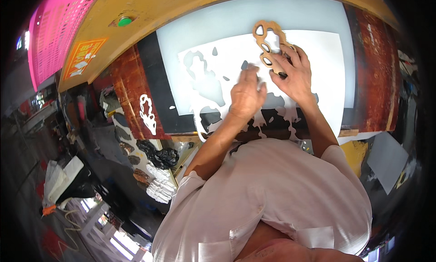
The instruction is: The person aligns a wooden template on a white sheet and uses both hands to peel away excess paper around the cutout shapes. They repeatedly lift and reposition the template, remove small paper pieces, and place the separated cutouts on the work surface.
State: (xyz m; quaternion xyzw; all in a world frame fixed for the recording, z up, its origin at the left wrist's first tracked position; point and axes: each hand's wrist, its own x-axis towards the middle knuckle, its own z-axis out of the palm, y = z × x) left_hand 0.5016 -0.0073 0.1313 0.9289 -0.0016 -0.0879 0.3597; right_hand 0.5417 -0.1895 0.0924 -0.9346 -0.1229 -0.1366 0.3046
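Observation:
A tan cutting die (262, 39), shaped as a curved outline with several openings, stands on a white sheet (324, 53) toward its far right part. My right hand (295, 76) grips the near end of this die, fingers over its right side and thumb at its left. To the left, my left hand (246, 93) is over the sheet, apart from the die. Its fingers point away from me, somewhat blurred, with the thumb apart and nothing visible in them. Cut-out holes run across the sheet's left side and near edge; my hands hide part of it.
Beneath the sheet lies a pale board (290, 12) on a dark surface (156, 87). A white cut outline piece (146, 114) rests on the reddish-brown panel at left. Beyond stands a yellow machine beam (150, 10) with a green button (124, 21). A pink basket (56, 39) is at far left.

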